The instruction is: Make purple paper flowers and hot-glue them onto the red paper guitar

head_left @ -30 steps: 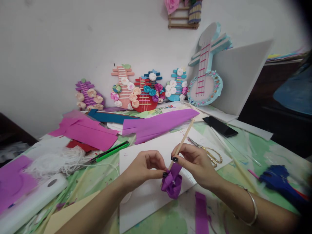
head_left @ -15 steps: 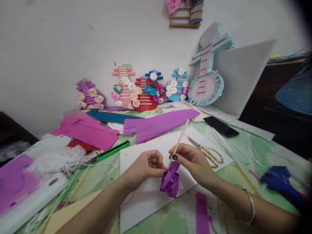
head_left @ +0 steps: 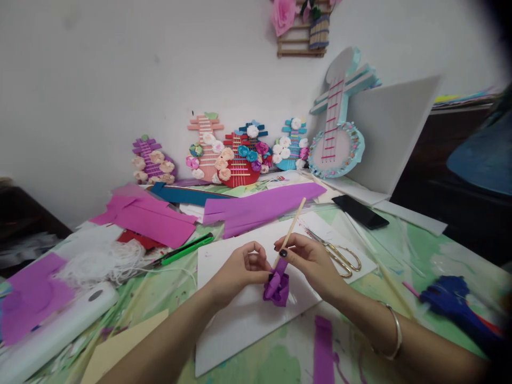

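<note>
My left hand (head_left: 246,266) pinches the purple paper flower (head_left: 277,290) at its upper left edge, thumb and finger pressed together. My right hand (head_left: 310,261) is closed on the upper end of the flower's purple strip, beside a thin wooden stick (head_left: 295,221). The stick slants up and to the right from the flower. Folded petals hang below my fingertips, over a white board (head_left: 232,330). Gold-handled scissors (head_left: 342,256) lie on the board just behind my right hand.
Purple paper (head_left: 260,208), magenta sheets (head_left: 152,216), a green cutter (head_left: 186,249) and white string (head_left: 104,261) lie around the board. A phone (head_left: 360,211) and blue glue gun (head_left: 450,298) are at right. Decorated instrument shapes (head_left: 240,165) stand along the wall.
The flower now sits slightly higher in view, and my right hand has shifted a little left and down along the stick. The whole view has tilted slightly upward.
</note>
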A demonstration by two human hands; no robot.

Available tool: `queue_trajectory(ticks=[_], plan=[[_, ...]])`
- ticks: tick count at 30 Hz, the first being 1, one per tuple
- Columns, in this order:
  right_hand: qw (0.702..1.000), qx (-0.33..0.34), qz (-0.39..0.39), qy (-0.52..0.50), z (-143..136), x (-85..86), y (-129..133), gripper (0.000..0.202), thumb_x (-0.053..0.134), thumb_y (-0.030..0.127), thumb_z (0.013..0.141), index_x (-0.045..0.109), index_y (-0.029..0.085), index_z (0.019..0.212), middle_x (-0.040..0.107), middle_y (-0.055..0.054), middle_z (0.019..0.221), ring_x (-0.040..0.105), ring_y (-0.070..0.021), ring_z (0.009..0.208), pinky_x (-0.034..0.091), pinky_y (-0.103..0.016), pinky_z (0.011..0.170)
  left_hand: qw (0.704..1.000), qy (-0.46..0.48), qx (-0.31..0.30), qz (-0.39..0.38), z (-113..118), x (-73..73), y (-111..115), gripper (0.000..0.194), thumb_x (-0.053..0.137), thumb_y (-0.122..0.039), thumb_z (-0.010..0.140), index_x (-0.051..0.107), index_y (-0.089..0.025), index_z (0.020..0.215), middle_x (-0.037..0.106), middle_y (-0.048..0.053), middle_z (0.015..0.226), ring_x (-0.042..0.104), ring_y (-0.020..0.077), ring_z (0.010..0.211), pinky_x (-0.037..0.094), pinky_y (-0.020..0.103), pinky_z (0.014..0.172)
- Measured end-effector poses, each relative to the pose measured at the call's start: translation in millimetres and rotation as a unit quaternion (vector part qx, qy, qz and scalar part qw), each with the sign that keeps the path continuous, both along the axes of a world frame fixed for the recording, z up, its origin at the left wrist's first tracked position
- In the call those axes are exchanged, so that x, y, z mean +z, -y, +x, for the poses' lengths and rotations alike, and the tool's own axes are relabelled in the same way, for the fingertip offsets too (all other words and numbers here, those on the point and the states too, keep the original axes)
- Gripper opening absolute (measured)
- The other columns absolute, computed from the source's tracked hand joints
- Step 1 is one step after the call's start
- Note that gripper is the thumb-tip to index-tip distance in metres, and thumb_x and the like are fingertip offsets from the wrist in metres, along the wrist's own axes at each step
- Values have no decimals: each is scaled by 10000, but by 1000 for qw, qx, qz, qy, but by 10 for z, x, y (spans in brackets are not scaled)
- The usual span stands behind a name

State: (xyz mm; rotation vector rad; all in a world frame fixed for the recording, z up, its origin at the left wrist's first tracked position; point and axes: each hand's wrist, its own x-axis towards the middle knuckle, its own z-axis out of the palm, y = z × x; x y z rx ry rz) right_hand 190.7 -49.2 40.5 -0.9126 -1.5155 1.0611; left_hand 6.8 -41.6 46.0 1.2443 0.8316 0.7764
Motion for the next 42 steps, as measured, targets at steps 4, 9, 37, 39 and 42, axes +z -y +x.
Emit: queue_trajectory(ticks=[4,9,37,39,42], plan=[[999,-31,24,1,39,8,-49,163,593,325,817,655,186,874,658,-45,905,608,-177,842,468,-300,763,999,-18,36,25,147,90,41,352,756,-131,602,444,-168,761,630,1,714,585,126,676,450,254,645],[996,-68,48,8,111,13,-143,189,598,350,795,650,171,762,640,-34,742,583,-168,725,463,-293,695,994,-7,102,47,401,124,118,320,754,-124,575,463,-155,705,580,-25,663,551,101,636,403,230,630],[999,1,44,1,42,-75,-143,184,642,328,717,668,157,653,670,-44,647,605,-169,616,476,-276,600,986,29,139,86,211,-171,207,344,782,-176,560,473,-158,710,605,-18,614,563,107,562,409,232,568],[999,1,46,4,39,-83,-148,193,643,334,720,669,157,648,668,-42,641,605,-168,609,473,-278,601,986,26,140,83,210,-176,201,348,785,-179,547,471,-157,695,599,-23,596,558,106,545,402,230,557],[999,0,51,10,37,-97,-155,195,645,336,724,673,156,657,669,-41,651,603,-167,621,469,-280,616,986,25,140,83,202,-173,197,349,787,-181,544,468,-158,685,605,-22,590,558,105,544,402,230,562]])
